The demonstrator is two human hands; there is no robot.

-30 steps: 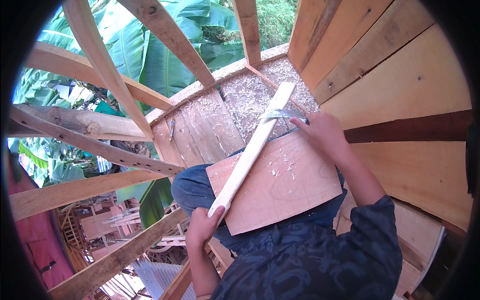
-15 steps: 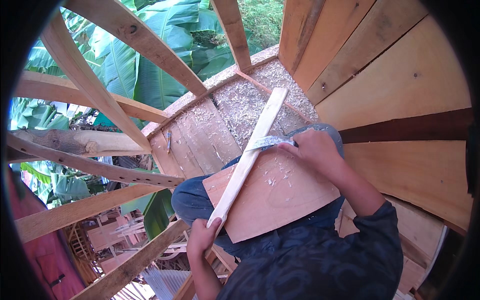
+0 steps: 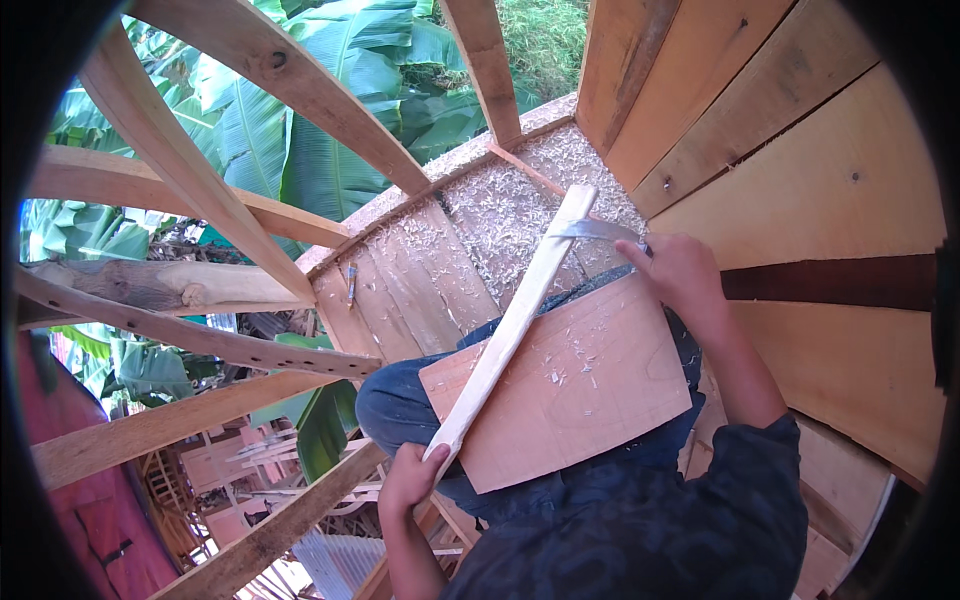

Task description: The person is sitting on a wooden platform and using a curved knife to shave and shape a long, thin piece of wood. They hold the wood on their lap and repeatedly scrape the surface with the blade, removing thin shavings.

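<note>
A long pale wooden strip [image 3: 515, 330] slants across my lap, over a thin plywood board [image 3: 575, 385] sprinkled with shavings. My left hand [image 3: 410, 474] is closed round the strip's near end. In my right hand [image 3: 682, 275] is a knife [image 3: 598, 230] with a broad metal blade; its handle is hidden in my fist. The blade lies against the strip close to its far end. Both the board and the strip rest on my legs in blue jeans [image 3: 395, 400].
Shavings cover the plank floor [image 3: 470, 230] ahead. A small pen-like stick [image 3: 352, 284] lies on it at the left. Bare wooden ribs [image 3: 300, 85] stand along the left, with banana leaves [image 3: 330, 130] beyond. A plank wall [image 3: 800, 170] curves up at the right.
My right hand and the knife have moved up the strip, toward its far end. My left hand keeps its hold. The whole view has shifted slightly.
</note>
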